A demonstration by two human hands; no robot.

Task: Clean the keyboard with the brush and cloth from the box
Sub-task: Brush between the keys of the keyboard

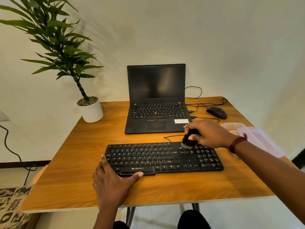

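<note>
My left hand (pixel 113 179) lies flat against the keyboard (pixel 163 158) so it won't slide; my right hand (pixel 209 134) grips the brush (pixel 189 141), bristles down on the top-row keys.

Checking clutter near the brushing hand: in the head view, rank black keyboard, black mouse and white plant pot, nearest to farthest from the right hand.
From the right hand:
1. Black keyboard, directly beneath.
2. Black mouse, behind, to the right.
3. White plant pot, far left.

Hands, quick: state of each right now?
Left hand: open, fingers straight, resting on the black wired keyboard at its near-left corner.
Right hand: gripping the small black brush, bristles on the keyboard's far row.
</note>
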